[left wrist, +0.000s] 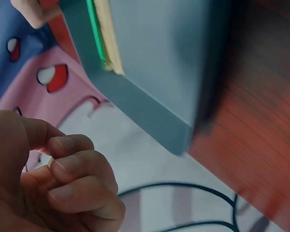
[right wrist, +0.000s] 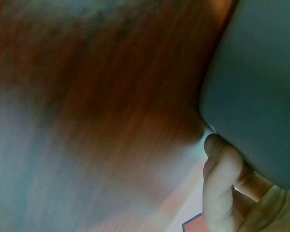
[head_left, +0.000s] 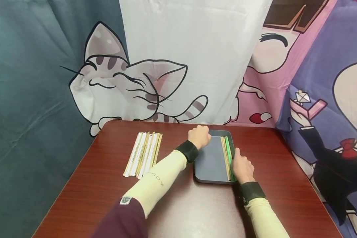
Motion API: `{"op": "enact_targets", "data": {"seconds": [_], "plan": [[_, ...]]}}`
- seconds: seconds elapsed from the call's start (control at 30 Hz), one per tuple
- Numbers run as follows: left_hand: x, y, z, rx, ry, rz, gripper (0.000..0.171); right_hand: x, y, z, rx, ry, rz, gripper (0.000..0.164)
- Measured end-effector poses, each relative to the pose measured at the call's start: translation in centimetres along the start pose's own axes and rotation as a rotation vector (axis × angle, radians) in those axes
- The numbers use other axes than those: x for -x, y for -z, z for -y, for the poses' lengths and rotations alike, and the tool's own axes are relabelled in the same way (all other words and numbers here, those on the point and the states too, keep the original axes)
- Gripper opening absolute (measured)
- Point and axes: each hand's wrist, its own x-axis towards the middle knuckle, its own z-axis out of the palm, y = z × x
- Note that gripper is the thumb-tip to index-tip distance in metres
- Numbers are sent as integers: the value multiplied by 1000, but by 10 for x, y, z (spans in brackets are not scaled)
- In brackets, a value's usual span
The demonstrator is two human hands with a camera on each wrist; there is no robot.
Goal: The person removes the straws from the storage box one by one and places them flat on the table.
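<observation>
A dark grey rectangular tray [head_left: 211, 162] stands on the table in front of me. Along its right side inside lie a green strip-like stick [head_left: 228, 153] and a gold one [head_left: 225, 158], side by side. My right hand [head_left: 243, 168] grips the tray's right edge, its fingertips against the outer wall in the right wrist view. Over the far left corner, in the head view, is my left hand [head_left: 199, 137]. The left wrist view shows its fingers [left wrist: 84, 164] curled with nothing between them, apart from the tray wall. Exactly what the sticks are cannot be told.
Left of the tray lies a row of several long, narrow white and gold sticks [head_left: 143, 154], apparently paper-wrapped. The reddish-brown wooden table [head_left: 107, 205] ends at the back against a cloth backdrop [head_left: 196, 49] printed with cartoon figures.
</observation>
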Motion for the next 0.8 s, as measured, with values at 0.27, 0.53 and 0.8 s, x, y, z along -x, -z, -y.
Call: {"op": "enact_targets", "data": {"seconds": [0.27,0.53,0.8], "plan": [[-1,-18,-43,12,-79,28,26,-1,1,-1,-1,-12,-7,16],[-3,-40,-64,24,-91,59,26,-2,-2,-2,4,1,-24,14],[-4,-46,-70,19,-94,72,27,-6,-4,-6,4,3,-35,15]]}}
